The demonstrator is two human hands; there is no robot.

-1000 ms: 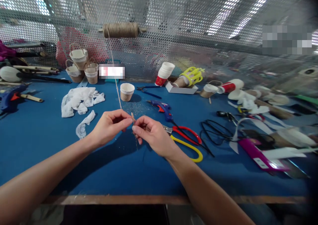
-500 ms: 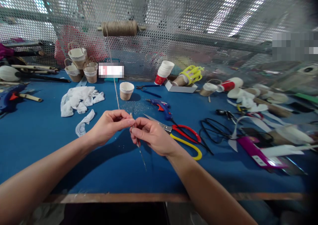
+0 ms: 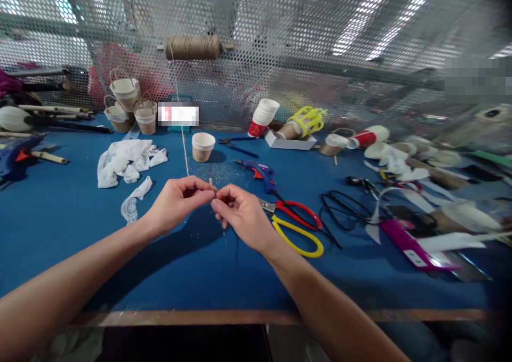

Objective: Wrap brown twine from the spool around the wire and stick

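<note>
Twine (image 3: 184,150) vanishes behind the hands (image 3: 172,202) pinching a half-hidden thin piece (image 3: 212,184).

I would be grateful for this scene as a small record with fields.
left hand: pinching twine
right hand: pinching a thin piece, too blurred to name
spool: on the mesh, twine running to left hand
cup: upright on blue table, beyond the hands
glue gun: lying right of cup
scissors: red and yellow handles, beside right hand
lace: white, heaped left of cup
</note>
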